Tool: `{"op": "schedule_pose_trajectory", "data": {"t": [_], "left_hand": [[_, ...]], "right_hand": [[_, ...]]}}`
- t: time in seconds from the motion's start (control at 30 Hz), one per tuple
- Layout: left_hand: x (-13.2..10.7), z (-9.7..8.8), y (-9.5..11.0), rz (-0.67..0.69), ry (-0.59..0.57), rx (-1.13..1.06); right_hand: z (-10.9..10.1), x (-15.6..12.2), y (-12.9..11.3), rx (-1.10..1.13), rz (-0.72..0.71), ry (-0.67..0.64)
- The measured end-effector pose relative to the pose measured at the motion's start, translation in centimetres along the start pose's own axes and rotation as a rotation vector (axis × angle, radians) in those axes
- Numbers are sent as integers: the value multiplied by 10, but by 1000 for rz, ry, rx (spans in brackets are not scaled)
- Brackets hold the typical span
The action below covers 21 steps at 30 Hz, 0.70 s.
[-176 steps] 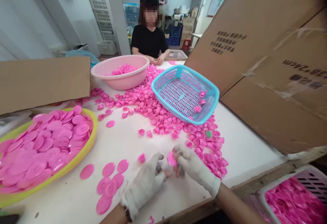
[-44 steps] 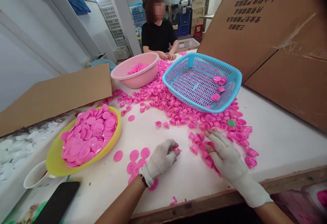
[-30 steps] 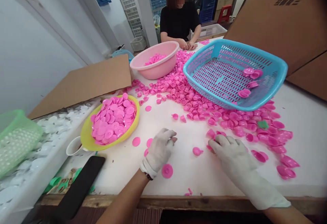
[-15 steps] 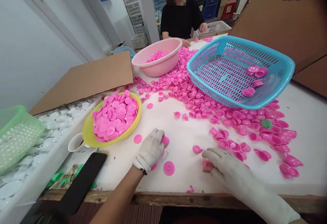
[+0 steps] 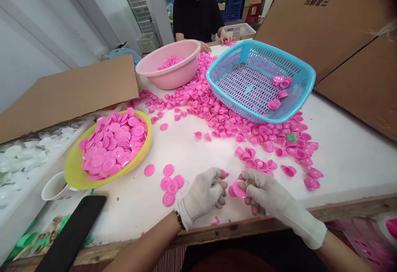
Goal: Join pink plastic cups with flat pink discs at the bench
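My right hand (image 5: 263,191), in a pale glove with bare fingertips, pinches a small pink toy saucer (image 5: 240,189) between thumb and fingers. Another pink piece (image 5: 231,191) shows just behind that saucer; whether it is held too, I cannot tell. Facing it, my left hand (image 5: 206,195) is half curled, thumb and fingers apart, and I see nothing in its grasp. A pink toy cup (image 5: 224,174) sits at its index fingertip, partly hidden. Left of this hand lies a cluster of loose pink saucers (image 5: 172,186).
A yellow bowl (image 5: 148,139) heaped with pink discs stands left, beside a white cup (image 5: 51,187) and a black phone (image 5: 74,230). Beyond my hands are many pink cups (image 5: 217,114), a blue basket (image 5: 260,116) and a pink basin (image 5: 169,77). A co-worker (image 5: 197,19) sits opposite.
My left hand has left several saucers in a cluster and moved right, towards the right hand. The right hand now holds up a saucer. The view has shifted right.
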<state>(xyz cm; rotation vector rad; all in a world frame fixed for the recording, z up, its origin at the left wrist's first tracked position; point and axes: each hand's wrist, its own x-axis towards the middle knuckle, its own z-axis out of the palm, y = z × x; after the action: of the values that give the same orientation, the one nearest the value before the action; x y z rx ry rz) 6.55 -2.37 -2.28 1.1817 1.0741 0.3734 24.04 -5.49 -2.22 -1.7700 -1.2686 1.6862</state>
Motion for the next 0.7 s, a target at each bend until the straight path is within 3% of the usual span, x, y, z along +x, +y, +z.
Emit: {"op": "schedule_pose_trajectory", "data": {"t": [0.1, 0.23, 0.47, 0.7], "left_hand": [[5, 4, -8, -98, -70, -27], [14, 9, -14, -111, -91, -39], [21, 9, -9, -165, -91, -23], [21, 8, -12, -151, -170, -48]], "right_hand": [[6, 4, 10, -53, 58, -10], [12, 9, 14, -53, 58, -65], [3, 15, 12, -42, 148, -151], [-1, 19, 13, 30, 178, -213]]}}
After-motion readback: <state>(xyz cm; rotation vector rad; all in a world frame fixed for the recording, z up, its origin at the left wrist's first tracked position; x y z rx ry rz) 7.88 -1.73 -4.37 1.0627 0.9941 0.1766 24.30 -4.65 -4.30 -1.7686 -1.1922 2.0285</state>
